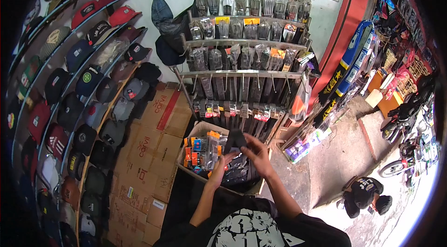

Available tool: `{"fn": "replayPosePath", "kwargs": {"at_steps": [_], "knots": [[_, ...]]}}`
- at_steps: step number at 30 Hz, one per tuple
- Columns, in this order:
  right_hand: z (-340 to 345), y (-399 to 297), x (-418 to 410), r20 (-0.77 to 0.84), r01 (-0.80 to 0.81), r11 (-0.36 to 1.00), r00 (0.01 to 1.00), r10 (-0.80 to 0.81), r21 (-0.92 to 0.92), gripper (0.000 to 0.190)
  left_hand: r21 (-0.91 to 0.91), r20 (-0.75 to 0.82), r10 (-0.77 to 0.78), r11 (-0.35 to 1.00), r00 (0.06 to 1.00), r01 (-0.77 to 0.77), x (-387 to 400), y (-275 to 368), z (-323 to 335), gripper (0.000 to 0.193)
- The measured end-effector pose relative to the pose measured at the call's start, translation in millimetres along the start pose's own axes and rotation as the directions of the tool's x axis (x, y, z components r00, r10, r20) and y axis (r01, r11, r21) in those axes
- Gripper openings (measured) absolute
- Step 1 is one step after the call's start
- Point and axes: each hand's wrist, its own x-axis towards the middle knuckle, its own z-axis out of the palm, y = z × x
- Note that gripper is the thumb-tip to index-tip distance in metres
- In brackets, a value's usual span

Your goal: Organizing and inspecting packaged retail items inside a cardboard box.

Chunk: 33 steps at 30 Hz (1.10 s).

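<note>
A dark, flat item (236, 140), perhaps a folded belt or strap, is held up in my right hand (257, 154), between thumb and fingers. My left hand (220, 169) is just below and left of it, palm turned inward; whether its fingertips touch the item I cannot tell. Under both hands stands an open cardboard box (223, 187) with packaged goods in orange, clear and black wrapping (212, 145). Behind the box, rolled belts (241, 109) with tags lie in a row, and long dark belts hang from the metal rack (244, 74).
Shelves of caps (83, 83) curve along the left, beside flattened cardboard (146, 156). Bagged belts and buckles (241, 28) hang on the rack's upper bars. Scarves (349, 65) hang by the red doorpost (340, 37). A person (366, 194) sits low at the lower right, near a motorcycle (394, 168).
</note>
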Motion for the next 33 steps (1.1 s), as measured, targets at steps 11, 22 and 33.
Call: {"fn": "replayPosePath", "kwargs": {"at_steps": [11, 22, 33], "knots": [[-61.6, 116.9, -62.5, 0.031, 0.011, 0.988, 1.0, -0.006, -0.152, 0.034, -0.187, -0.279, -0.038, 0.982, 0.96, -0.015, 72.6, 97.9, 48.5, 0.042], [-106.0, 81.4, -25.5, 0.204, -0.521, 0.802, 0.853, 0.48, 0.291, 0.057, 0.204, 0.011, -0.278, 0.941, 0.96, 0.27, 36.7, 46.7, 106.0, 0.037], [-98.2, 77.1, 67.4, 0.004, -0.497, 0.831, 0.859, 0.512, 0.25, 0.049, 0.399, 0.152, -0.403, 0.86, 0.903, 0.317, 29.5, 7.1, 96.3, 0.031]]}}
